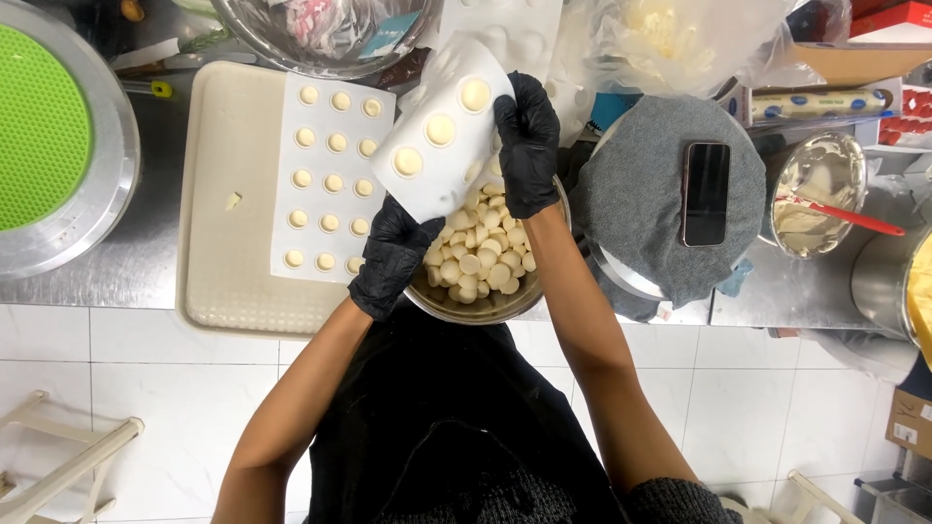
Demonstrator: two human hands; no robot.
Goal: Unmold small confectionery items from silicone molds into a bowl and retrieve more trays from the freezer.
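Note:
Both my hands wear black gloves and hold a white flexible mould (442, 131) tilted over a metal bowl (471, 309). My left hand (393, 254) grips the mould's near lower corner. My right hand (527, 141) grips its far right edge. Three cream discs sit in the mould's cavities. The bowl below holds several loose cream discs (479, 254). A second white mould (332, 175) filled with rows of small cream discs lies flat on a cream tray (218, 243) just left of my hands.
A round pan with a green mat (44, 126) is at far left. A phone (706, 193) lies on a grey cloth-covered bowl (641, 209) at right. Farther right stands a metal bowl with a red spatula (843, 212). A big steel bowl (320, 39) sits behind the tray.

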